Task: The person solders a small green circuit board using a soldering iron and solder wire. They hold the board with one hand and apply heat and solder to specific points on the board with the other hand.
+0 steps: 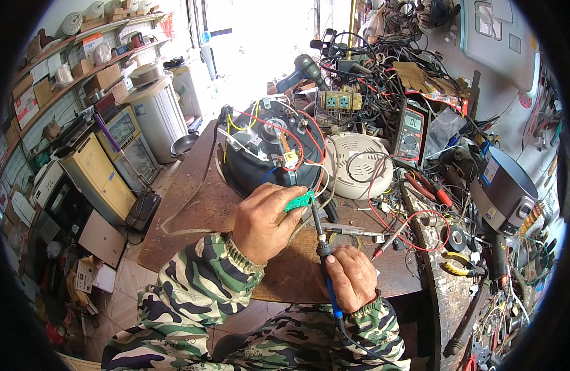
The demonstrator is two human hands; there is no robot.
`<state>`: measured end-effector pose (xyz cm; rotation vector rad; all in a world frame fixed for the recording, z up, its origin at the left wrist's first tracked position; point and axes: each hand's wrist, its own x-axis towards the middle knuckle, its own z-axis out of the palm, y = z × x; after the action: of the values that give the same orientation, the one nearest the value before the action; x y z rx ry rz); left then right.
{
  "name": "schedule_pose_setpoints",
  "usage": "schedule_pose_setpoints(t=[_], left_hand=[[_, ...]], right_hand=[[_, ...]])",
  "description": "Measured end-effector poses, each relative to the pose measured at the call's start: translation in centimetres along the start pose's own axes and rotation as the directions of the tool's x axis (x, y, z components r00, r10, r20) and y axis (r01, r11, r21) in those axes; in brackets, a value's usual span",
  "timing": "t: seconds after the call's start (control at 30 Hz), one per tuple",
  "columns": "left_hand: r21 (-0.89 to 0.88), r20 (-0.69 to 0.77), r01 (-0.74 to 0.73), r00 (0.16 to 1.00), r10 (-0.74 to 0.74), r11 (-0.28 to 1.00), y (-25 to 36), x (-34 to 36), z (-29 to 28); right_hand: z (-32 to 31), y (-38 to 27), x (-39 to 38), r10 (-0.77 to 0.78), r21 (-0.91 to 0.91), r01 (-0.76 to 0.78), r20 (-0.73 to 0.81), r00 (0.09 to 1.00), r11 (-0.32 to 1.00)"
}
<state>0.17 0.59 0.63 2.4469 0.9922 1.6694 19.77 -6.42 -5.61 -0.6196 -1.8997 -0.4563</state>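
Two hands (263,222) hold green board (299,202), soldering iron (324,250).

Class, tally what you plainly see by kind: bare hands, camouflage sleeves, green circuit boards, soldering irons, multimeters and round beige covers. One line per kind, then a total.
Left hand and right hand: 2
Left sleeve and right sleeve: 2
Green circuit board: 1
Soldering iron: 1
Multimeter: 1
Round beige cover: 1
Total: 8
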Motion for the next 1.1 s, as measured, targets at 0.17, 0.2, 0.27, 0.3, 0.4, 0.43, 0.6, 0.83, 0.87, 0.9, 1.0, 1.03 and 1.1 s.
schedule_pose_setpoints(t=[0.17,0.2,0.27,0.3,0.4,0.43,0.6,0.83,0.87,0.9,1.0,1.03,1.1], left_hand=[[0.000,-0.004,-0.002,1.000,0.002,1.000,-0.04,-0.05,0.05],[0.000,-0.003,-0.003,1.000,0.003,1.000,-0.05,-0.05,0.05],[0.001,-0.001,-0.002,1.000,0.002,1.000,-0.04,-0.04,0.04],[0.000,0.001,0.000,1.000,0.000,1.000,-0.03,-0.04,0.05],[-0.002,0.005,0.005,1.000,-0.005,1.000,0.00,-0.04,0.04],[-0.002,0.006,0.004,1.000,-0.004,1.000,0.01,-0.04,0.03],[-0.001,0.018,-0.006,1.000,0.006,1.000,-0.06,-0.10,-0.03],[0.002,0.018,0.004,1.000,-0.004,1.000,0.02,-0.04,-0.06],[0.001,0.014,0.011,1.000,-0.011,1.000,0.06,-0.04,-0.04],[0.000,0.013,0.009,1.000,-0.009,1.000,0.03,-0.05,-0.03],[-0.003,0.010,0.007,1.000,-0.007,1.000,-0.07,-0.09,-0.01],[-0.003,0.010,0.008,1.000,-0.008,1.000,-0.07,-0.10,-0.02],[-0.003,0.012,0.009,1.000,-0.009,1.000,-0.08,-0.11,0.00]], right_hand=[[0.00,0.01,-0.17,-0.001,-0.008,0.001,0.006,1.000,1.000],[-0.05,0.00,-0.15,-0.001,-0.010,0.001,0.009,1.000,1.000],[-0.09,-0.04,-0.10,0.001,-0.011,-0.001,0.014,1.000,1.000],[-0.10,-0.06,-0.08,0.003,-0.011,-0.003,0.014,1.000,1.000],[-0.04,-0.05,-0.14,0.005,-0.009,-0.005,0.011,1.000,1.000],[-0.02,-0.05,-0.16,0.005,-0.007,-0.005,0.009,1.000,1.000],[0.01,-0.05,-0.12,0.009,-0.006,-0.009,0.004,1.000,1.000],[0.02,0.01,-0.03,0.002,-0.013,-0.002,0.000,1.000,1.000],[0.04,0.00,-0.05,0.002,-0.013,-0.002,-0.002,1.000,1.000],[0.08,-0.01,-0.08,0.002,-0.013,-0.002,-0.005,1.000,1.000],[0.11,-0.02,-0.11,0.006,-0.010,-0.006,-0.002,1.000,1.000],[0.12,-0.03,-0.10,0.007,-0.008,-0.007,0.001,1.000,1.000],[0.16,0.04,-0.14,0.005,-0.010,-0.005,-0.001,1.000,1.000]])
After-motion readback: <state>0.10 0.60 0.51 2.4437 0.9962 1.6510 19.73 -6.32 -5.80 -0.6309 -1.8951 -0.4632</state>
